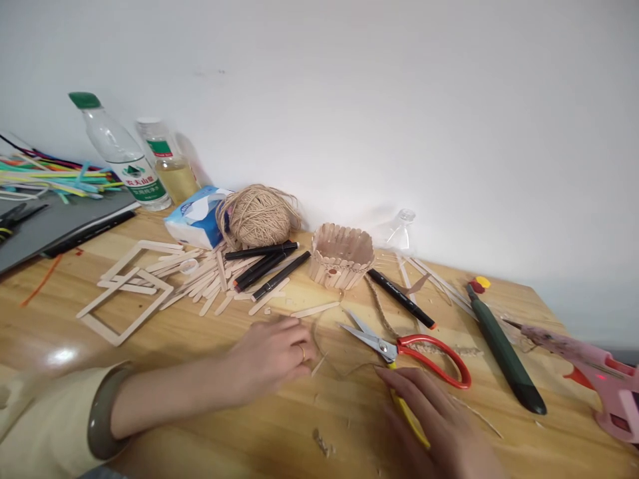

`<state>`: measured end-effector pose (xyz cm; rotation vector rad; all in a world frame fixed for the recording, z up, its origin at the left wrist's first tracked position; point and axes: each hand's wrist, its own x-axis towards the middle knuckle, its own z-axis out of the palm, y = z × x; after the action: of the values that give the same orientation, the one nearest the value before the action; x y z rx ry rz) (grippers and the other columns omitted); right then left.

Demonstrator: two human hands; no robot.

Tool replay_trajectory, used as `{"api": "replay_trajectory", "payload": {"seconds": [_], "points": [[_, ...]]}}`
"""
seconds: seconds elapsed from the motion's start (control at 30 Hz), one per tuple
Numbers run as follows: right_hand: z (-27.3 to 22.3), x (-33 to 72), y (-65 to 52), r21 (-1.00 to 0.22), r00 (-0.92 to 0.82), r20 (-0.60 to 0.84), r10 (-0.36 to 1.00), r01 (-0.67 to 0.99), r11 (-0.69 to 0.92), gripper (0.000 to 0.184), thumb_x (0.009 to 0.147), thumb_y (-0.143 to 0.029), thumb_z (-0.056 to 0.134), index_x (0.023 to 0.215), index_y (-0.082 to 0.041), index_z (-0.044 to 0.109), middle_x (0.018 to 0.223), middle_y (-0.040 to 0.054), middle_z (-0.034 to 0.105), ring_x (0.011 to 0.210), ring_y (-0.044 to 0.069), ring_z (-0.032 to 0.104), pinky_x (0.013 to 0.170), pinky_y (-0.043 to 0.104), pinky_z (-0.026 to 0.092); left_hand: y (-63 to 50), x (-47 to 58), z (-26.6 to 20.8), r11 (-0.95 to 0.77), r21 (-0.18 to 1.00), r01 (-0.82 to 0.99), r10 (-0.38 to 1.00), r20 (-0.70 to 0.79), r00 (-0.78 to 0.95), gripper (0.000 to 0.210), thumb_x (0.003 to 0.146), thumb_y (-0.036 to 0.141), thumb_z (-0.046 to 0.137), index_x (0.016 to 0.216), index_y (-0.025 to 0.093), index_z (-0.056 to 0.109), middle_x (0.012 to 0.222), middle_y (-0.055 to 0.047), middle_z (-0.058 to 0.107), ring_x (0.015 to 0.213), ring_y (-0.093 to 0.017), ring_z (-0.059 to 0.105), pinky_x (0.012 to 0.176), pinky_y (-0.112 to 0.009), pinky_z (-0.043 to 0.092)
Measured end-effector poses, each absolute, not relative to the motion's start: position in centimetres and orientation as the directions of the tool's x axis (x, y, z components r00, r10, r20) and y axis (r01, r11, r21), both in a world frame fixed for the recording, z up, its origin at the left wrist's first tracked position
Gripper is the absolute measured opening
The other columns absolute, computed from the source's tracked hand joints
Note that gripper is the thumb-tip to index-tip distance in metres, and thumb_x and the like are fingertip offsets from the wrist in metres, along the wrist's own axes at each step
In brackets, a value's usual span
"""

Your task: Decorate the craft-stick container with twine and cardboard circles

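Note:
My left hand (282, 352) is low over the wooden table, fingers curled together with a ring on one; whatever they pinch is hidden. A thin strand of twine (349, 369) loops from near these fingers towards my right hand (436, 422). That hand, slightly blurred, reaches over the yellow handle (412, 419) by the scissors, fingers extended and its thumb side unclear. The scissors (382, 346) lie with blades parted and a red handle loop to the right. Behind them stands a small basket (342, 256) made of wooden sticks, with braided cord (382, 306) beside it.
A twine ball (259, 216), tissue pack (197, 216), black markers (279, 276) and loose craft sticks (204, 283) cover the back left. Two bottles (132, 166) stand behind. A green-handled cutter (506, 352) and pink glue gun (594, 379) are at right.

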<state>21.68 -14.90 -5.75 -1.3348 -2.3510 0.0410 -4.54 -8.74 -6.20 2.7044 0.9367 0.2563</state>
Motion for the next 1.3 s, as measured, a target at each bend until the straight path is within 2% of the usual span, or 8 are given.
{"api": "replay_trajectory", "payload": {"seconds": [0.17,0.33,0.53,0.83,0.93,1.07,1.17,1.3], "points": [[-6.9,23.4,-15.2,0.116,-0.478,0.363,0.800,0.875,0.470,0.036,0.093,-0.036,0.037,0.114,-0.012,0.055,0.097,0.0158,0.065,0.088,0.029,0.064,0.064,0.040,0.058,-7.6,-5.7,-5.9,-0.762,0.131,0.634,0.647,0.109,0.755,0.025,0.087,0.009,0.039,0.092,0.018,0.062,0.090,-0.005,0.065,0.086,-0.020,0.056,0.072,-0.029,0.044],[-7.3,25.1,-15.1,0.188,-0.397,0.317,0.862,0.917,0.353,0.044,0.094,-0.042,0.031,0.118,-0.011,0.052,0.112,0.0205,0.061,0.101,0.034,0.059,0.075,0.048,0.054,-5.4,-7.2,-4.6,-0.558,0.146,0.816,0.827,0.171,0.535,0.027,0.092,0.020,0.037,0.094,0.018,0.063,0.096,-0.006,0.066,0.091,-0.020,0.056,0.078,-0.032,0.044],[-8.2,25.2,-14.3,0.216,-0.449,0.358,0.819,0.893,0.395,0.050,0.093,-0.041,0.027,0.118,-0.003,0.048,0.111,0.0236,0.061,0.100,0.033,0.061,0.073,0.044,0.055,-4.1,-6.4,-4.0,-0.530,0.193,0.825,0.839,-0.021,0.544,0.020,0.086,0.016,0.044,0.086,0.018,0.063,0.100,-0.006,0.063,0.098,-0.022,0.053,0.083,-0.034,0.041],[-9.8,26.1,-13.2,-0.077,-0.300,0.432,0.851,0.927,0.366,0.048,0.067,-0.027,0.057,0.112,-0.017,0.043,0.097,0.0139,0.062,0.088,0.031,0.062,0.070,0.045,0.053,-3.9,-5.4,-3.8,-0.508,0.277,0.816,0.840,-0.054,0.541,0.014,0.077,0.010,0.048,0.074,0.017,0.060,0.083,-0.005,0.063,0.084,-0.021,0.057,0.071,-0.029,0.041],[-8.9,26.3,-13.7,-0.318,-0.102,0.430,0.897,0.913,0.256,0.041,0.069,-0.031,0.062,0.104,-0.021,0.043,0.101,0.0132,0.058,0.088,0.029,0.061,0.070,0.042,0.053,-3.9,-5.3,-4.0,-0.488,0.321,0.812,0.848,-0.047,0.528,0.015,0.075,0.009,0.047,0.071,0.017,0.060,0.076,-0.005,0.063,0.075,-0.019,0.057,0.066,-0.028,0.040],[-5.9,26.8,-14.7,-0.688,0.166,0.348,0.923,0.714,0.131,0.041,0.067,-0.040,0.069,0.096,-0.025,0.044,0.091,0.0069,0.056,0.061,0.018,0.055,0.056,0.033,0.053,-3.8,-5.3,-4.2,-0.476,0.430,0.767,0.847,-0.011,0.532,0.016,0.076,0.011,0.048,0.068,0.018,0.060,0.072,-0.004,0.063,0.075,-0.018,0.057,0.067,-0.027,0.041],[-3.4,27.2,-14.9,-0.883,0.156,0.185,0.970,0.459,0.095,0.032,0.074,-0.046,0.064,0.093,-0.027,0.048,0.077,0.0019,0.053,0.058,0.017,0.053,0.048,0.027,0.048,-3.7,-4.7,-3.6,-0.442,0.524,0.728,0.862,0.022,0.507,0.016,0.078,0.013,0.048,0.070,0.018,0.061,0.076,-0.004,0.065,0.077,-0.018,0.058,0.070,-0.028,0.042],[-1.1,26.2,-13.9,-0.876,-0.049,0.252,0.966,0.412,0.249,0.028,0.079,-0.056,0.054,0.083,-0.029,0.047,0.067,-0.0003,0.047,0.054,0.017,0.049,0.046,0.028,0.045,-3.0,-3.4,-1.7,-0.365,0.655,0.662,0.899,0.063,0.433,0.013,0.079,0.019,0.049,0.075,0.017,0.061,0.077,-0.003,0.065,0.072,-0.017,0.058,0.065,-0.028,0.044]]}}
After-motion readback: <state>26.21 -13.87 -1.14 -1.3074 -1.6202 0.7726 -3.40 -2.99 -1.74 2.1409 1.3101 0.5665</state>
